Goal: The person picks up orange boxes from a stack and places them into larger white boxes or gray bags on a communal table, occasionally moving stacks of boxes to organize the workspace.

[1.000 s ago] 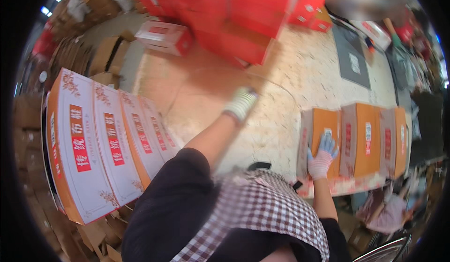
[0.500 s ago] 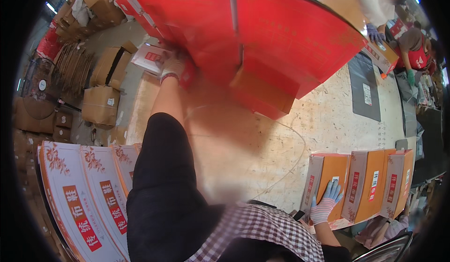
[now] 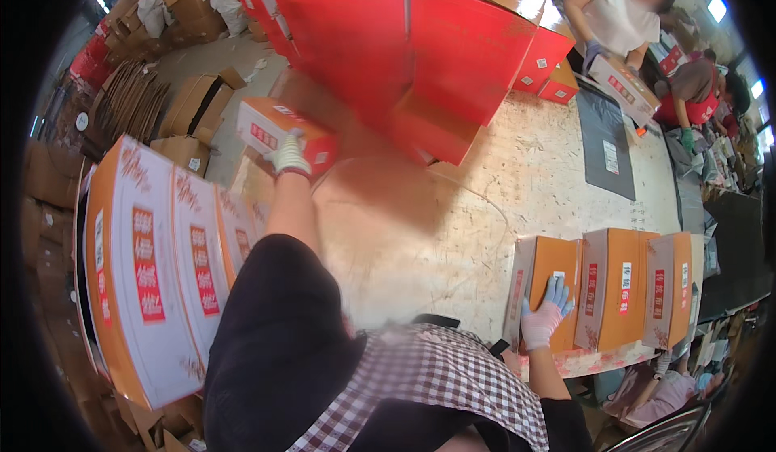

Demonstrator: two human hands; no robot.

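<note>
My left hand point(image 3: 289, 158), in a pale knit glove, is at the far left of the table with its fingers closed over the near edge of a white, orange and red shoebox point(image 3: 260, 135). The underside of its grip is hidden. On the right, my right hand point(image 3: 548, 313), in a striped glove with blue fingertips, lies flat with fingers stretched on the orange face of another shoebox point(image 3: 558, 259). Two similar boxes, a middle one point(image 3: 618, 278) and an end one point(image 3: 669, 290), stand beside it in a row.
A large red stack of boxes point(image 3: 347, 31) rises at the far side. White-and-orange shoeboxes point(image 3: 149, 266) line my left. A dark grey plastic bag point(image 3: 602, 141) lies on the pale table point(image 3: 388, 250). Across it, a person in white point(image 3: 618, 7) holds a box.
The box at my left hand has come nearer and shows more of its orange top. The right hand stays on its box. The whole view has shifted.
</note>
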